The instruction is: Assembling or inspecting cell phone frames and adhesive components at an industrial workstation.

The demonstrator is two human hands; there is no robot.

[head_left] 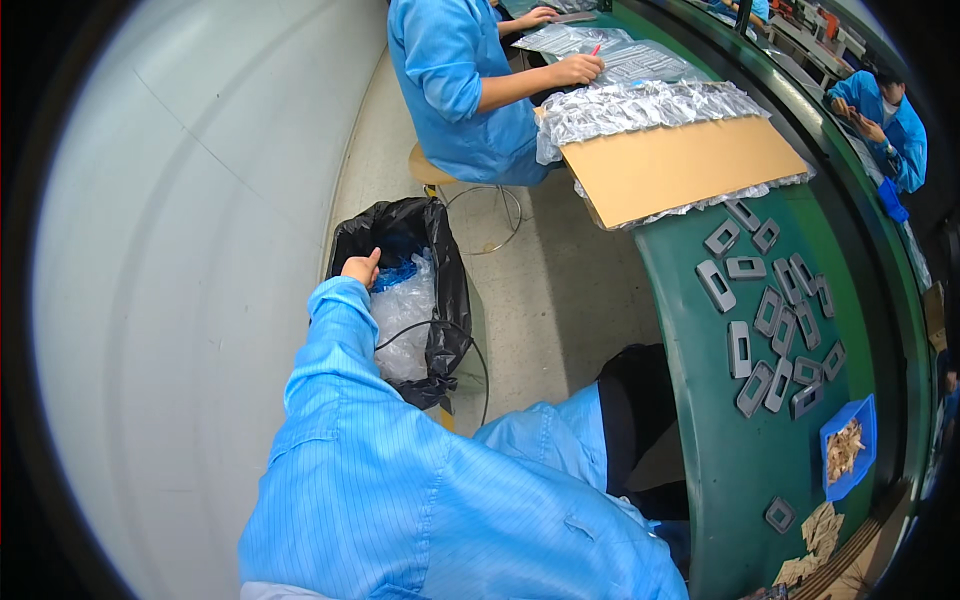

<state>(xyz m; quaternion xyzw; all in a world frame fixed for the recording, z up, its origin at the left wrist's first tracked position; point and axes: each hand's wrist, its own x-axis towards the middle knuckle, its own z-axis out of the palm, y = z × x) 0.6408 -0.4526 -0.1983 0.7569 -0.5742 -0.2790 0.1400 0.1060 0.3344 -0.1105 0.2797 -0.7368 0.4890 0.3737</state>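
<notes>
My left arm, in a blue striped sleeve, stretches toward a bin lined with a black plastic bag (452,290). My left hand (362,267) is over the bag's far left rim, thumb out. Its other fingers are hidden, so I cannot tell whether it holds anything. Just right of the hand lies crumpled blue plastic film (396,274), and below it clear plastic wrap (405,325) fills the bag. A dark cable (482,362) runs across the bin. My right hand is out of view.
On the green table (668,290) to my right lie several grey rectangular frames (739,350). A blue tray (832,482) of small tan pieces stands nearby. Cardboard (680,165) with bubble wrap lies farther back. A co-worker (465,90) sits on a stool ahead; a wall (190,300) borders my left.
</notes>
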